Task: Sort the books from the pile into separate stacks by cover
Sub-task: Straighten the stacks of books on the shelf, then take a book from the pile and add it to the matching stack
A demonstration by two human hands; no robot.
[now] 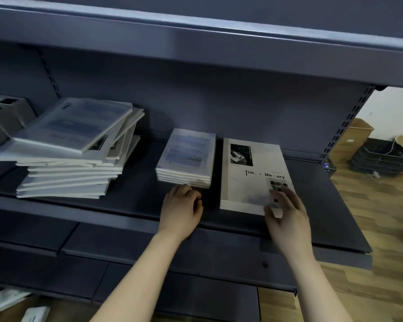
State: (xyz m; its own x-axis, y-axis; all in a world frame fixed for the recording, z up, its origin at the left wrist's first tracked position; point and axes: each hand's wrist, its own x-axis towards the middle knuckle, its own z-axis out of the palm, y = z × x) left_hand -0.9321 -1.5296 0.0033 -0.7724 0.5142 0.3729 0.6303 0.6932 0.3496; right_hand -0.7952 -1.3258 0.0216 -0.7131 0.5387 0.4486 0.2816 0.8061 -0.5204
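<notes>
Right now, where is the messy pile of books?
In the head view, the messy pile lies at the left of the shelf, beside the blue-cover stack.

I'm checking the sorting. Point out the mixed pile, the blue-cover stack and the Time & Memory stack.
mixed pile [72, 126]: head view, cover of its tilted top book.
blue-cover stack [186, 151]: head view, middle of top cover.
Time & Memory stack [247, 183]: head view, bare top cover below the title.
</notes>
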